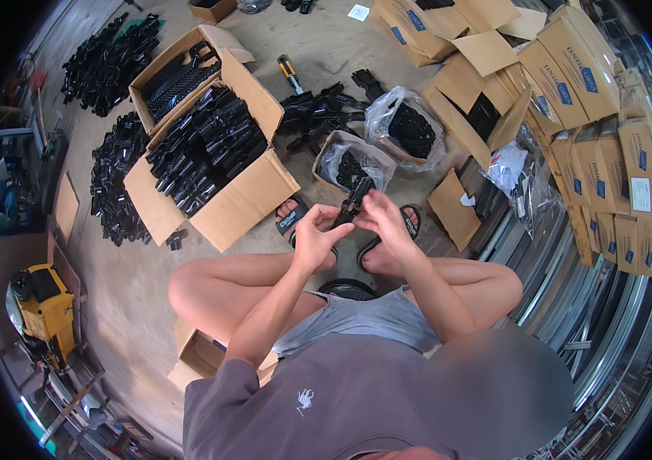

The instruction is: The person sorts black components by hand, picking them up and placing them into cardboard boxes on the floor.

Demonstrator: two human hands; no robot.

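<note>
Between my two hands, above the floor and in front of my knees, is a glossy black part (352, 204), long and narrow; its exact kind is not clear. My left hand (318, 236) pinches its lower end with thumb and fingers. Fingers of my right hand (385, 221) are bent against its other side, partly hiding it. Just beyond my hands stands a plastic-lined box (378, 164) with small black pieces inside. A second lined box (395, 93), also holding small black pieces, is behind it to the right.
An open carton (276, 170) full of black parts stands left of my feet, with heaps of black parts (117, 180) beside it. A screwdriver (289, 72) lies farther off. Stacked cartons (571, 73) and long metal profiles (571, 284) line the right; a yellow machine (44, 310) is left.
</note>
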